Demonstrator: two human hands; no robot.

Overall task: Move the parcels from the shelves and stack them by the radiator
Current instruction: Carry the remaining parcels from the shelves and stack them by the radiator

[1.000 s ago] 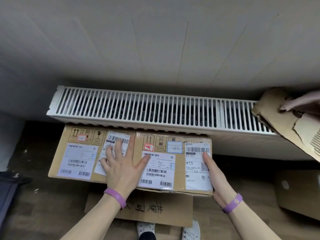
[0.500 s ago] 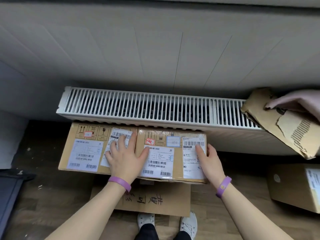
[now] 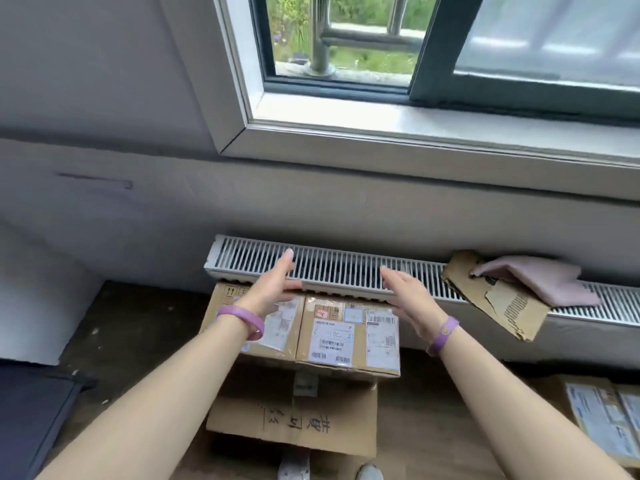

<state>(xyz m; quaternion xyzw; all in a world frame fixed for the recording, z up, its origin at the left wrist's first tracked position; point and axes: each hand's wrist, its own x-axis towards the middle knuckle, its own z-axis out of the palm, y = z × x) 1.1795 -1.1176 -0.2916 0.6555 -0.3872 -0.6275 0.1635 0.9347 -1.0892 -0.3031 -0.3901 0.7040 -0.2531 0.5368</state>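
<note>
Cardboard parcels (image 3: 346,337) stacked by radiator (image 3: 346,271), left hand (image 3: 273,289) and right hand (image 3: 408,296) both released above

Grey wall under a window, daylight coming in.
Window (image 3: 346,39) dark-framed, with a white sill (image 3: 381,112); metal railing (image 3: 322,39) and greenery outside. Wall (image 3: 104,98) plain pale grey. Floor (image 3: 433,427) wood-look at right, darker and speckled at left. Dark flat panel (image 3: 31,417) in the lower left corner.

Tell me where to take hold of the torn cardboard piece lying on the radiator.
Probably pinch the cardboard piece at its lower part from the front: it overhangs the radiator edge freely, while the pink cloth lies on its upper end.
</note>
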